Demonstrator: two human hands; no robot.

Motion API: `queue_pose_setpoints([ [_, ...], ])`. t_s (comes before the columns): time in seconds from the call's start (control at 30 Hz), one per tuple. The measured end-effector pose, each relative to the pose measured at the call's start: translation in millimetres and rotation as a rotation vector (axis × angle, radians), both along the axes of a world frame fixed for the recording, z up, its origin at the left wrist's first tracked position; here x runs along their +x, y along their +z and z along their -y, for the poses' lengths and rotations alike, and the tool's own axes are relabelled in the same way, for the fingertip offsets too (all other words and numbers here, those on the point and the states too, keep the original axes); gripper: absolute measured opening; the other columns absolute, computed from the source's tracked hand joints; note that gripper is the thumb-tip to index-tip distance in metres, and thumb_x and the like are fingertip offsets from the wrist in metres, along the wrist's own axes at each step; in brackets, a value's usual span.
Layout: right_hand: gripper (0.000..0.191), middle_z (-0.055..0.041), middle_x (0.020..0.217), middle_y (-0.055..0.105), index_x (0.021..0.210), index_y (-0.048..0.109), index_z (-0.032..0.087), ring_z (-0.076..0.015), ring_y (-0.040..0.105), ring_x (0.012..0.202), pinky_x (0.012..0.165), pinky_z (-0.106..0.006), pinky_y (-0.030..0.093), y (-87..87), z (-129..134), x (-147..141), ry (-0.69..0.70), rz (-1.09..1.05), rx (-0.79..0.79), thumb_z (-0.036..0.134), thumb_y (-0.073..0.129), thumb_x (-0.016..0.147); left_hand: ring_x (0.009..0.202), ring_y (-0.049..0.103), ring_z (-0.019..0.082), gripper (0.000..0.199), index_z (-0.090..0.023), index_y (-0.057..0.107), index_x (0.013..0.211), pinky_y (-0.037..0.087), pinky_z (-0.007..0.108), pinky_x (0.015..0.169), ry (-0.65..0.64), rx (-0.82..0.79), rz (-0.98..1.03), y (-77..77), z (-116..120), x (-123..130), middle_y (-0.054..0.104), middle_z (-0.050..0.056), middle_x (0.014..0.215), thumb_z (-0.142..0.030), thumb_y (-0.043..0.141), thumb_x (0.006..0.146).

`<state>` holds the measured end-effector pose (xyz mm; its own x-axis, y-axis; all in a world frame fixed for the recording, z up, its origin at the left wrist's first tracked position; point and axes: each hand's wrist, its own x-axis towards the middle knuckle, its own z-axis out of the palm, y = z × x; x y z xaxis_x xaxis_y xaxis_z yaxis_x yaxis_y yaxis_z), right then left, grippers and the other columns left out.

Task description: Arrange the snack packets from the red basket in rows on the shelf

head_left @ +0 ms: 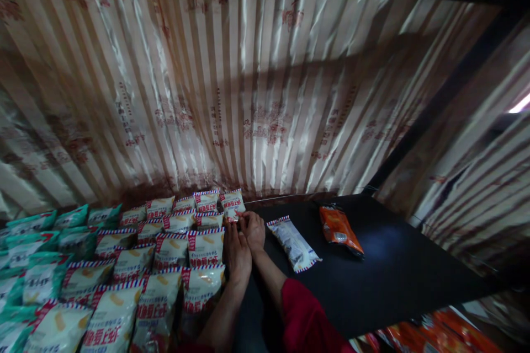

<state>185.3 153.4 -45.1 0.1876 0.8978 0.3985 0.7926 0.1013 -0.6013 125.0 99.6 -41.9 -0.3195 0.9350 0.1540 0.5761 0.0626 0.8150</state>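
Observation:
A white snack bag (pixel 232 205) with red lettering stands tilted at the back end of the rows, near the curtain. My right hand (pixel 253 231) grips its lower right corner with the fingers. Close against it, my left hand (pixel 238 253) has its fingertips at the bag's bottom edge. Just left of my hands are rows of matching white bags (pixel 206 247) with red and blue striped tops. To the right of my right wrist, another white bag (pixel 295 245) lies flat with its back side up.
An orange bag (pixel 340 229) lies on the black table (pixel 393 265). Green bags (pixel 43 278) fill the far left. More orange packets (pixel 441 333) are heaped below the table's front right edge. A striped curtain (pixel 269 88) hangs behind, beside a dark slanted post (pixel 439 105).

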Motion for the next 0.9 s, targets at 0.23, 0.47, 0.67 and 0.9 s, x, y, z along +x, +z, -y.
queue_pose_setpoints([
  [0.23,0.016,-0.0071,0.093,0.065,0.086,0.059,0.018,-0.0203,0.057,0.087,0.084,-0.034,0.041,-6.0,0,0,0.085,-0.086,0.009,0.017,0.046,0.077,0.135,0.027,0.021,0.047,-0.010,0.048,0.126,0.019,0.041,0.113,-0.008,-0.028,0.014,-5.1,-2,3,0.040,0.015,0.140,-0.027,0.026,0.088],
  [0.47,0.021,-0.0064,0.094,0.067,0.088,0.062,0.018,-0.0189,0.059,0.091,0.085,-0.033,0.042,-6.7,1,3,0.117,-0.096,0.006,0.014,0.044,0.078,0.134,0.027,0.024,0.049,-0.005,0.046,0.127,0.019,0.040,0.112,-0.027,-0.112,0.019,0.2,-3,2,0.036,0.017,0.142,-0.027,0.028,0.087],
  [0.67,0.027,-0.0095,0.110,0.064,0.093,0.067,0.018,-0.0220,0.051,0.114,0.094,-0.035,0.040,-5.0,11,4,0.085,-0.148,-0.024,0.011,0.047,0.077,0.131,0.035,0.024,0.043,-0.011,0.054,0.118,0.025,0.043,0.110,-0.020,0.009,-0.017,-10.3,0,3,0.049,0.015,0.133,-0.025,0.029,0.085],
  [0.9,0.031,-0.0123,0.106,0.064,0.094,0.068,0.014,-0.0197,0.059,0.101,0.089,-0.030,0.046,8.4,41,8,0.114,-0.245,-0.050,0.007,0.045,0.074,0.119,0.050,0.026,0.039,-0.013,0.063,0.099,0.037,0.042,0.103,-0.132,0.098,-0.118,-3.8,24,5,0.062,0.016,0.115,-0.016,0.029,0.081],
])
